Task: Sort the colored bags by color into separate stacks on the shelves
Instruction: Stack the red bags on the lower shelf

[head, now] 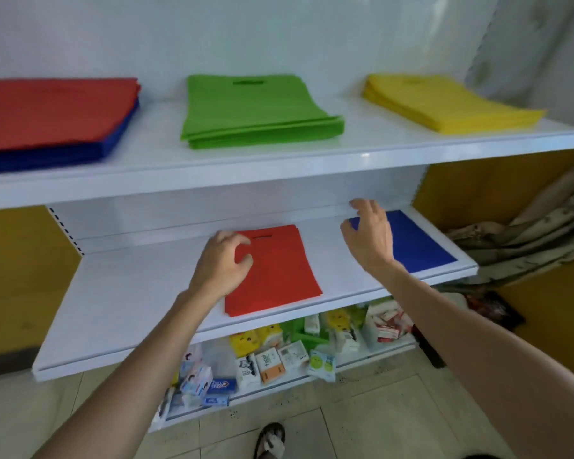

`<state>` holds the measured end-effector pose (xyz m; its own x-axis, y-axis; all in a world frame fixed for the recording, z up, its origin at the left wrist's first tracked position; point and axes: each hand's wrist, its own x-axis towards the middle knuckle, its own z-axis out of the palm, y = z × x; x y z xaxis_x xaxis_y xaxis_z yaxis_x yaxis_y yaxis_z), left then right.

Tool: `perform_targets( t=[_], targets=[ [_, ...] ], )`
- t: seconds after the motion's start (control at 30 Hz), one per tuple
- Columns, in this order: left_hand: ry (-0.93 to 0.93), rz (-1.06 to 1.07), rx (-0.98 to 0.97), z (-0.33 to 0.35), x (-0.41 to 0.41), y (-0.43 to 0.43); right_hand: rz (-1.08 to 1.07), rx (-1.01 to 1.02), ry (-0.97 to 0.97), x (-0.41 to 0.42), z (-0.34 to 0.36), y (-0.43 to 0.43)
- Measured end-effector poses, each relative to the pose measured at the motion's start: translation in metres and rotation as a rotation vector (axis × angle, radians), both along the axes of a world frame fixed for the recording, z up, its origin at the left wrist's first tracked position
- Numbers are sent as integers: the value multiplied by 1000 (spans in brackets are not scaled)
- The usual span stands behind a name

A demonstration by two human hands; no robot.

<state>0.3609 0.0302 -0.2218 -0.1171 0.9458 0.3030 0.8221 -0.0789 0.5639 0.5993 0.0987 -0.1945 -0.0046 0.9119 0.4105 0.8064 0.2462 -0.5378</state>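
On the upper shelf (pixel 279 160) lie three piles: red bags (pixel 53 111) on top of blue bags (pixel 80 154) at the left, a green stack (pixel 252 111) in the middle, a yellow stack (pixel 444 104) at the right. The middle shelf (pixel 130 293) carries a small red stack (pixel 279 273) and, to its right, a flat blue bag (pixel 418 243). My left hand (pixel 222 263) hovers over the red stack's left edge, fingers loosely curled, holding nothing. My right hand (pixel 368 233) is above the blue bag's left end, fingers spread and relaxed.
The bottom shelf (pixel 279 385) is crowded with several small packets and cartons. A crumpled cloth (pixel 527 233) lies to the right of the shelving against a yellow panel. My sandalled foot (pixel 269 438) stands on the tiled floor below.
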Motion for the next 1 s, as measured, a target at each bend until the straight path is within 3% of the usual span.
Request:
perform_targets(
  t=[0.27, 0.53, 0.77, 1.0],
  targets=[
    [31, -86, 316, 119, 1, -25, 35, 291, 51, -13, 110, -31],
    [94, 87, 411, 181, -125, -25, 167, 379, 35, -137, 173, 1],
    [95, 307, 332, 199, -272, -19, 287, 341, 33, -277, 178, 44],
    [165, 434, 25, 187, -376, 6, 296, 91, 29, -380, 152, 81]
  ],
)
